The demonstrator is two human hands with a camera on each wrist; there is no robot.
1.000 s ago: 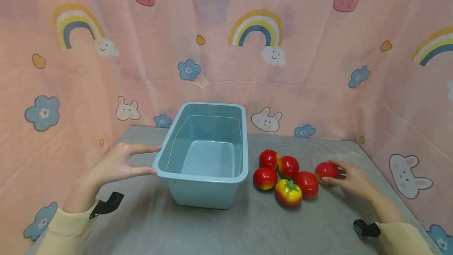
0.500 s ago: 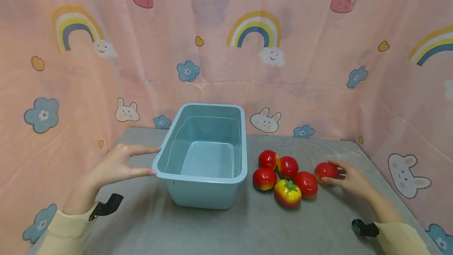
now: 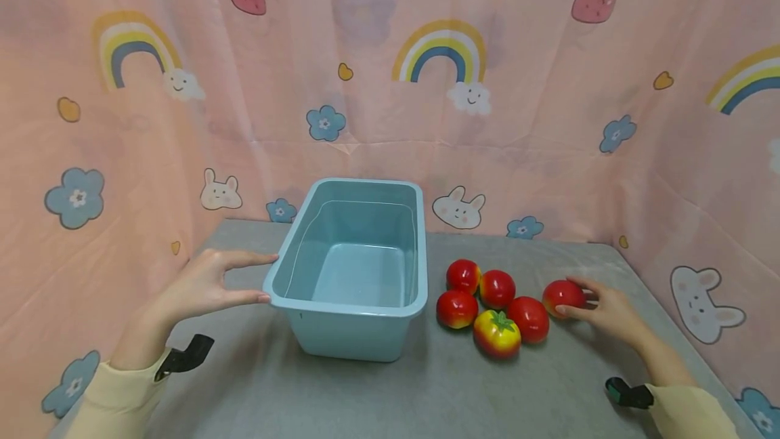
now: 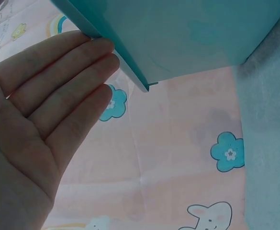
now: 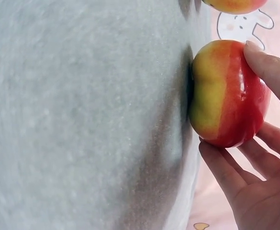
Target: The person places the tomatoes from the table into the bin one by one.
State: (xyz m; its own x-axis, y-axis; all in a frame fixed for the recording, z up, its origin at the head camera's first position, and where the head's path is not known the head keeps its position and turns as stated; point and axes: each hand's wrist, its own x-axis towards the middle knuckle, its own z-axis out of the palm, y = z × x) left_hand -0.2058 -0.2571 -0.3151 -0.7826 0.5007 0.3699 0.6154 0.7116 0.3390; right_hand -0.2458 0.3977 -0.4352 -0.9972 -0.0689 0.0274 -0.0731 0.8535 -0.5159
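Some slip threatens where the right hand (image 3: 603,314) pinches the rightmost, glossy fruit (image 3: 560,295) on the table (image 3: 463,395), which could roll left into five other fruits (image 3: 527,319), while the left hand (image 3: 201,283), spread wide against the bin (image 3: 347,336), could nudge it.

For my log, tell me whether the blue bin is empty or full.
Empty, as far as visible: the head view shows only bare floor and walls inside the blue bin.

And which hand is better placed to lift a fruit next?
Probably the right hand: it pinches the rightmost fruit. The left hand touches the bin, which stands between it and that fruit.
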